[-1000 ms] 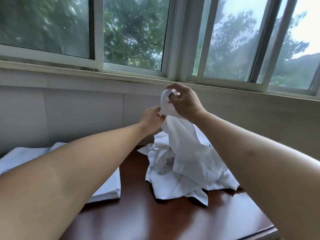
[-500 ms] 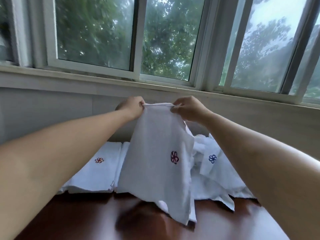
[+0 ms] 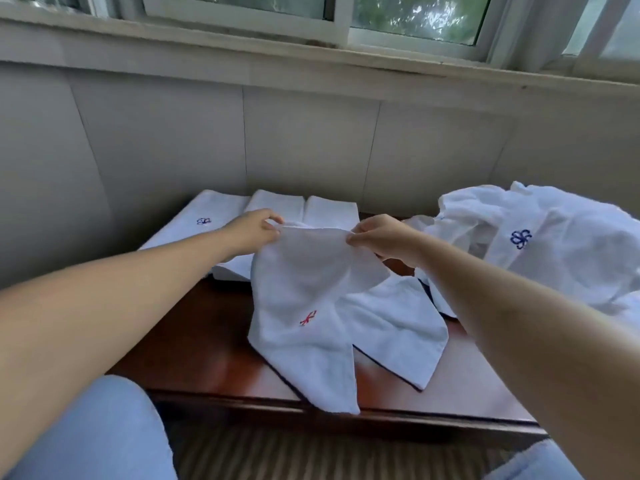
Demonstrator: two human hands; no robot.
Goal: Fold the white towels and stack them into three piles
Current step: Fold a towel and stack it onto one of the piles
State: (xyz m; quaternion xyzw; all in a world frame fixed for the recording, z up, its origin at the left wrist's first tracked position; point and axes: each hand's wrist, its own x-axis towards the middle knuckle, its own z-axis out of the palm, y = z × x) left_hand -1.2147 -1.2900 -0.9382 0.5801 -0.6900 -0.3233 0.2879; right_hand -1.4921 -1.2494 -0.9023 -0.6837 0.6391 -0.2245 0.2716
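Pinching a white towel by its top edge, my left hand and right hand each keep a clenched grip on one corner — it drapes over the desk's front edge. Folded piles line the far-left edge; unfolded towels heap at the right.

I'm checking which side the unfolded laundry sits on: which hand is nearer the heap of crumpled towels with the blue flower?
The right hand. It grips the held towel right beside the crumpled heap; the left hand grips the towel's other corner, farther away, above the folded piles.
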